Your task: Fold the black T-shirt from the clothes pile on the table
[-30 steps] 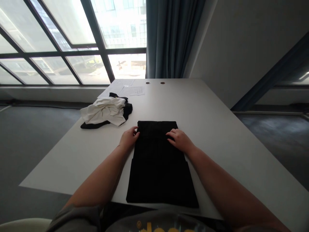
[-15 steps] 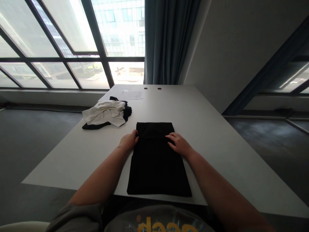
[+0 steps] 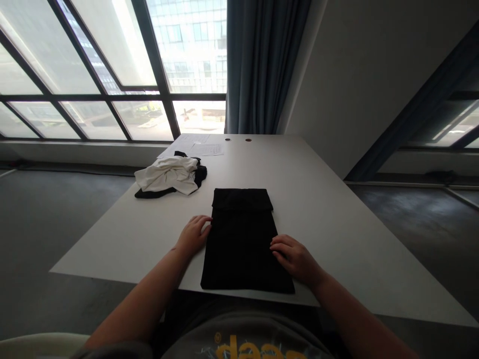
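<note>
A black folded garment [image 3: 241, 249] lies flat on the white table [image 3: 329, 249] in front of me, a long rectangle with a narrow folded band across its far end. Its exact kind cannot be told. My left hand [image 3: 193, 234] rests at the garment's left edge, fingertips touching it and the thumb apart. On the opposite side, lower down, my right hand [image 3: 295, 255] lies with its fingertips on the right edge. Neither hand grips the cloth.
Left of the garment, a rumpled white and black heap of clothes [image 3: 170, 175] sits near the table's left edge. Paper sheets [image 3: 207, 149] lie at the far left. Two round holes [image 3: 248, 140] mark the far end, before a blue curtain [image 3: 262, 70].
Both hands have come back toward me along the garment's sides, the right one farther. The left hand has loosened from its pinch at the edge. The far band now shows wider than the cloth below.
</note>
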Tool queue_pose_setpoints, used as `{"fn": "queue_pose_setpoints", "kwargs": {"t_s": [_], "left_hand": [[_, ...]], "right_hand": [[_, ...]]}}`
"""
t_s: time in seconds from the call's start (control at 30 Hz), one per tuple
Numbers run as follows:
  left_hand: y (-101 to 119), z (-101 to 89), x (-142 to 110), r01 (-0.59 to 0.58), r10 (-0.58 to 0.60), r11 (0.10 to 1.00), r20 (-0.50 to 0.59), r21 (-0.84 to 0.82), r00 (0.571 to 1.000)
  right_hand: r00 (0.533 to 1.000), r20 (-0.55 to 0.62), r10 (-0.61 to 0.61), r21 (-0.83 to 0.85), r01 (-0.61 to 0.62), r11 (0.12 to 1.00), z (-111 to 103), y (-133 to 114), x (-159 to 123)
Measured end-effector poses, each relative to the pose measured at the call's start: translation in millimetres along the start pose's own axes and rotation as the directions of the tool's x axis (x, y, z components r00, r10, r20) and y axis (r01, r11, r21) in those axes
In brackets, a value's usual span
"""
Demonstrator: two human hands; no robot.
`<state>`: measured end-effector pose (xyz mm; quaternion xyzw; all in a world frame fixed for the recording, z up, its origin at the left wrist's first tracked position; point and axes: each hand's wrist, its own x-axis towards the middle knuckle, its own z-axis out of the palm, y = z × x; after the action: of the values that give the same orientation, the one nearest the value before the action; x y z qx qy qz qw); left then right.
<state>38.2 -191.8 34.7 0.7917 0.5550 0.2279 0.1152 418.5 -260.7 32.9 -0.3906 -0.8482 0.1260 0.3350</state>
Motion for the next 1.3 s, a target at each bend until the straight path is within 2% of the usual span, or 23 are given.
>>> {"fn": "queue_pose_setpoints", "kwargs": {"t_s": [0.1, 0.2, 0.3, 0.5, 0.67, 0.87, 1.07, 1.17, 1.3], "left_hand": [[-5, 5.3, 26, -0.078, 0.079, 0.997, -0.051, 0.028, 0.996], [-12, 8.8, 58, -0.047, 0.052, 0.994, -0.049, 0.098, 0.997], [-16, 10.3, 76, -0.019, 0.021, 0.990, -0.016, 0.139, 1.000], [-25, 17.3, 75, -0.049, 0.054, 0.986, -0.027, 0.161, 0.998], [-39, 24.5, 74, 0.026, -0.017, 0.997, -0.120, 0.074, 0.993], [-54, 25.4, 74, 0.091, -0.076, 0.994, -0.215, 0.063, 0.974], [-46, 29.9, 79, -0.132, 0.151, 0.985, -0.191, 0.110, 0.970], [-42, 32.8, 82, -0.109, 0.136, 0.981, -0.168, 0.161, 0.976], [-43, 34.2, 82, -0.070, 0.096, 0.987, -0.174, 0.147, 0.980]], "right_hand": [[1.000, -0.009, -0.013, 0.011, 0.013, 1.000, 5, -3, -1], [0.995, -0.096, 0.012, -0.010, -0.013, 1.000, 6, 0, 2], [0.989, -0.137, 0.052, -0.015, -0.054, 0.998, 5, 4, 3], [0.989, -0.131, 0.070, -0.016, -0.073, 0.997, 6, 5, 0], [0.991, -0.108, 0.084, -0.017, -0.086, 0.996, 7, 8, 3], [0.987, -0.138, 0.079, 0.010, -0.079, 0.997, 6, 8, 4], [0.989, -0.115, 0.093, 0.033, -0.089, 0.995, 5, 6, 5], [0.990, -0.110, 0.088, 0.031, -0.085, 0.996, 4, 6, 5], [0.990, -0.106, 0.092, 0.028, -0.089, 0.996, 5, 6, 6]]}}
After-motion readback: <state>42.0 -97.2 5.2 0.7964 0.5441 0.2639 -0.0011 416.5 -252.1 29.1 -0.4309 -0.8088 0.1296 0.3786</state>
